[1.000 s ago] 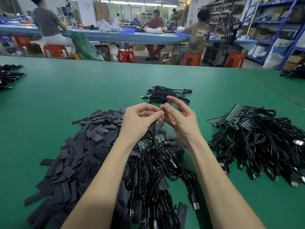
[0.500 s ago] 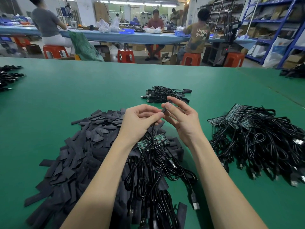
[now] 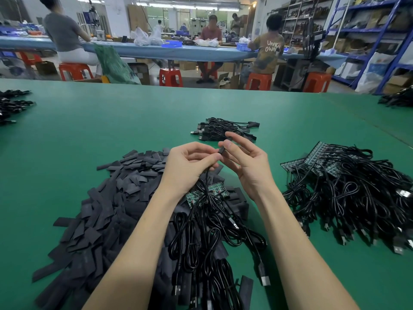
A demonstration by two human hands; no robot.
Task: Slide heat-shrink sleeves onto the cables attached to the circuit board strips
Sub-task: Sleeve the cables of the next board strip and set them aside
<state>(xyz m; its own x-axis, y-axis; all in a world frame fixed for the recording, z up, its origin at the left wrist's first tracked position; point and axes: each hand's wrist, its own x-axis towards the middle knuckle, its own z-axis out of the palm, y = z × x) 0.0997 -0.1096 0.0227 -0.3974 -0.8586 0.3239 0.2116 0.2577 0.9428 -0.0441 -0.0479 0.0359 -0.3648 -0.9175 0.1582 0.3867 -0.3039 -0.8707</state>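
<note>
Both hands [image 3: 190, 166] [image 3: 248, 162] pinch cable [image 3: 206, 182] | sleeve pile [image 3: 107, 211] left, cable heap [image 3: 348, 193] right

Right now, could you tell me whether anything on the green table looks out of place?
One flat sleeve lies alone at the near edge, right of the cable bundle, apart from the main sleeve pile. Otherwise nothing stands out.

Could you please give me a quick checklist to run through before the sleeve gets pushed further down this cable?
1. Left hand pinches the cable: ok.
2. Right hand pinches the sleeve: ok.
3. Cable end is inside the sleeve: cannot tell, fingers hide it.
4. Circuit board strip rests below the hands: ok.
5. Spare sleeves lie beside the left arm: ok.
</note>
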